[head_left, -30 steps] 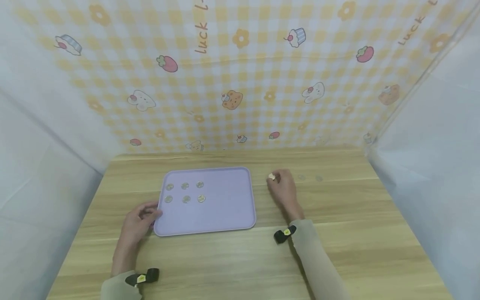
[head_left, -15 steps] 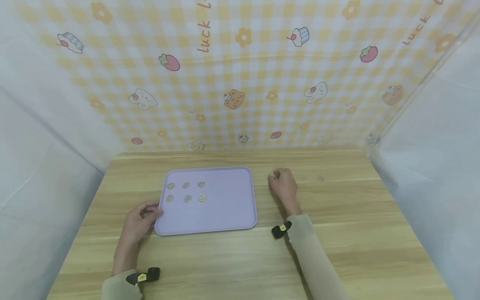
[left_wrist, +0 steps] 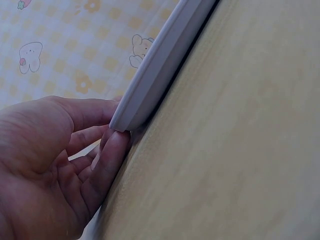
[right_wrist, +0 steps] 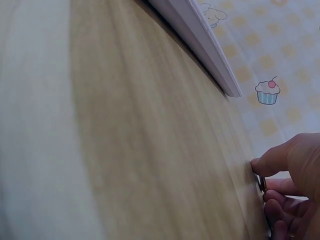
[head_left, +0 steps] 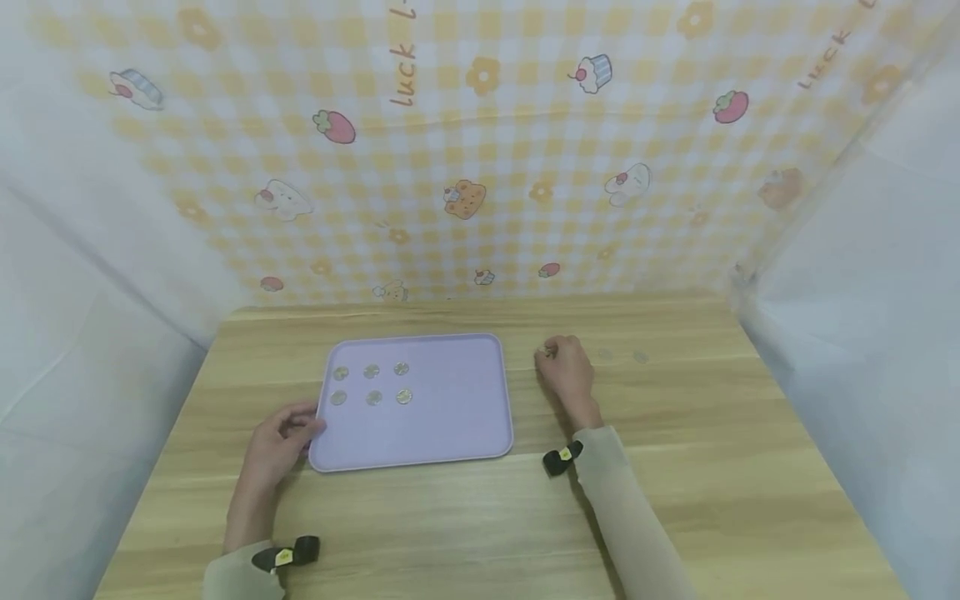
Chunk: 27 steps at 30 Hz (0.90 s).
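Note:
A pale purple tray (head_left: 457, 408) lies on the table, several round metallic coins (head_left: 373, 397) spread over its left half in two rows. At the tray's left side my left hand (head_left: 276, 446) grips the rim; the left wrist view shows thumb and fingers pinching the tray's edge (left_wrist: 150, 82). To the right of the tray, my right hand (head_left: 567, 371) is low over the wood, pinching a coin (right_wrist: 261, 183) between thumb and fingers. In the head view that coin is mostly hidden by the fingers. Two more coins, one farther right (head_left: 640, 357), lie flat beyond this hand.
The wooden table (head_left: 420, 533) ends at the back against a yellow checked cloth (head_left: 510, 150) with cartoon prints. White sheets (head_left: 862, 275) hang at both sides. A small black camera (head_left: 562, 458) is strapped at each wrist.
The coin in my right hand has turned from face-on and bright to mostly hidden. My right wrist has shifted slightly left and away from me. My left hand and the tray stay put.

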Each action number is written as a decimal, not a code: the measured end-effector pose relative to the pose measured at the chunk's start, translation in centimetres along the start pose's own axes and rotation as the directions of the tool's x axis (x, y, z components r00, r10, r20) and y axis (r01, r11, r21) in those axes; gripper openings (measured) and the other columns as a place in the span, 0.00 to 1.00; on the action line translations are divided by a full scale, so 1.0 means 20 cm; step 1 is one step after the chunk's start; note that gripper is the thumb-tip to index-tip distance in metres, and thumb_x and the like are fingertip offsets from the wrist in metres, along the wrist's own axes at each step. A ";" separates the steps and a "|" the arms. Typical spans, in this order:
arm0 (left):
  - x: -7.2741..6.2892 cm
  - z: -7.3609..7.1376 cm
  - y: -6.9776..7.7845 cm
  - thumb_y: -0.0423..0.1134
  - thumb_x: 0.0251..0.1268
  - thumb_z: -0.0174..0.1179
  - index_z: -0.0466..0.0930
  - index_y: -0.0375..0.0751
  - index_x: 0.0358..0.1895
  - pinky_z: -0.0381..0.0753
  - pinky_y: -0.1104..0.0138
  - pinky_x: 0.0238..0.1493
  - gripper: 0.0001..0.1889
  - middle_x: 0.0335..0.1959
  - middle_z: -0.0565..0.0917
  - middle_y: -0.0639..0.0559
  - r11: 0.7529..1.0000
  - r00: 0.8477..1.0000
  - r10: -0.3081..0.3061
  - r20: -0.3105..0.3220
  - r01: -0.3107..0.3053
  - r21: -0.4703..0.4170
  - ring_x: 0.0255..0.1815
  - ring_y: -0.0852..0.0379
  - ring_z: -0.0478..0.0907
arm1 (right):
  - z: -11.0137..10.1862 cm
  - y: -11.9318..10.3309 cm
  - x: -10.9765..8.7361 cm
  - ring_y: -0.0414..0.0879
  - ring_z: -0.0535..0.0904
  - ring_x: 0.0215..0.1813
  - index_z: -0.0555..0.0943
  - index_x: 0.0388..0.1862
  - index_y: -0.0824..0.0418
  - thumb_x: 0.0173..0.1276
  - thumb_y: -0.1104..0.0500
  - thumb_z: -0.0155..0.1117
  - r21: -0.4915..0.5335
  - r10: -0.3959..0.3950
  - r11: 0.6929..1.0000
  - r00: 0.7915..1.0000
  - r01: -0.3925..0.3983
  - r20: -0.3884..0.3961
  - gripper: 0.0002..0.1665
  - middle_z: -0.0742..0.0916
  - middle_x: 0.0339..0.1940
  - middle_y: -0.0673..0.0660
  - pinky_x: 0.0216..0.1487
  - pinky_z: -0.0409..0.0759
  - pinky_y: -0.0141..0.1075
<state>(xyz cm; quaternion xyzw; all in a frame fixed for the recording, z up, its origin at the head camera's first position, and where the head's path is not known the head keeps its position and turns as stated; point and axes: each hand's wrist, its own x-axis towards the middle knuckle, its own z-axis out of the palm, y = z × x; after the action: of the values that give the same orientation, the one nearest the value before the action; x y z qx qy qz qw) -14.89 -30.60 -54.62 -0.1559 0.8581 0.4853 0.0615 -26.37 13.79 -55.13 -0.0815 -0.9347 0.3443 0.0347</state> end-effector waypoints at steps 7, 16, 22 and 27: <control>0.00 -0.01 0.00 0.46 0.68 0.64 0.75 0.42 0.65 0.83 0.72 0.39 0.25 0.46 0.82 0.50 1.000 1.000 0.004 -0.001 -0.004 -0.010 0.38 0.63 0.78 | 0.01 0.00 0.01 0.56 0.82 0.53 0.83 0.52 0.65 0.66 0.53 0.64 0.006 -0.007 1.000 1.000 0.007 0.004 0.21 0.83 0.57 0.63 0.52 0.82 0.52; 0.00 0.00 -0.01 0.46 0.69 0.64 0.76 0.43 0.64 0.83 0.72 0.39 0.24 0.44 0.82 0.52 1.000 1.000 0.001 -0.006 -0.001 -0.003 0.38 0.62 0.78 | -0.01 0.01 -0.01 0.57 0.81 0.54 0.83 0.53 0.64 0.67 0.52 0.65 -0.015 -0.018 1.000 1.000 0.018 0.002 0.21 0.83 0.55 0.63 0.51 0.81 0.53; 0.00 0.00 -0.01 0.46 0.69 0.64 0.76 0.43 0.64 0.83 0.72 0.39 0.23 0.44 0.82 0.53 1.000 1.000 0.000 -0.012 0.000 0.000 0.39 0.61 0.77 | -0.01 0.01 -0.02 0.58 0.80 0.54 0.82 0.56 0.64 0.66 0.50 0.65 -0.014 -0.029 0.999 0.999 0.030 0.017 0.24 0.83 0.54 0.64 0.50 0.81 0.55; 0.00 0.00 -0.02 0.46 0.68 0.64 0.76 0.42 0.64 0.83 0.71 0.39 0.24 0.43 0.82 0.54 1.000 1.000 0.009 -0.004 -0.009 -0.006 0.38 0.62 0.77 | -0.02 0.01 -0.02 0.59 0.80 0.57 0.81 0.57 0.64 0.66 0.50 0.65 -0.007 -0.030 1.000 0.999 0.031 0.037 0.26 0.82 0.56 0.64 0.52 0.81 0.55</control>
<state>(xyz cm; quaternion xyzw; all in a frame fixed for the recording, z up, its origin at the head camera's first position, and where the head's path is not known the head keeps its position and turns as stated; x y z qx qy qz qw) -14.82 -30.78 -54.96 -0.1534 0.8574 0.4878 0.0570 -25.85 14.07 -54.97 -0.0610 -0.9376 0.3417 0.0225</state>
